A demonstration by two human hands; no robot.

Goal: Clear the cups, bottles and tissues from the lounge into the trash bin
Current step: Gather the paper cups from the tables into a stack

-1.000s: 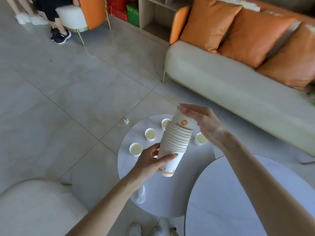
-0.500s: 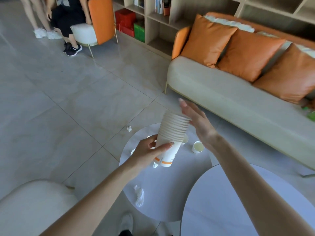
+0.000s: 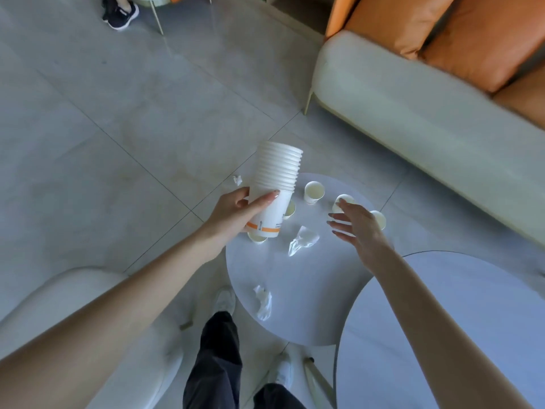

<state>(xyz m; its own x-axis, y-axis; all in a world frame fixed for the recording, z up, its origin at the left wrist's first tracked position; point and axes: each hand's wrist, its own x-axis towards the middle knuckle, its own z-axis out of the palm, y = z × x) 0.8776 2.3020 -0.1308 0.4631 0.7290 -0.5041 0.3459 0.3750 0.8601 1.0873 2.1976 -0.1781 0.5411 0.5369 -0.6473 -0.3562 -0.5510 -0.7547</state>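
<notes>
Tissue (image 3: 263, 302) lies crumpled near the close edge of the round surface (image 3: 295, 326). A second crumpled scrap (image 3: 302, 243) (tissue or thin plastic, hard to tell) sits at the middle of that surface. Above the surface's left edge, the left hand (image 3: 236, 215) is clenched around the bottom of the stack of cups (image 3: 275, 184), held tilted and clear of the surface. The right hand (image 3: 356, 228) is released, fingers spread and palm down over the far right part of the surface. Its fingertips are at a loose cup (image 3: 344, 199); whether they touch it I cannot tell. An upright cup (image 3: 314, 191) stands toward the surface's far edge, a third cup (image 3: 379, 219) shows past the right hand at the right edge, and two more are partly hidden beneath the stack. Off the far left edge of the surface, a small tissue scrap (image 3: 237, 180) lies on the floor.

A second ago the right hand was seating a cup on top of the stack, and half a second ago it was still up there. Now it has dropped toward the surface, so that cup is nested and the next loose one is likely the target. Gathering looks well along, yet five cups and the tissues remain, and no trash bin is in view.
</notes>
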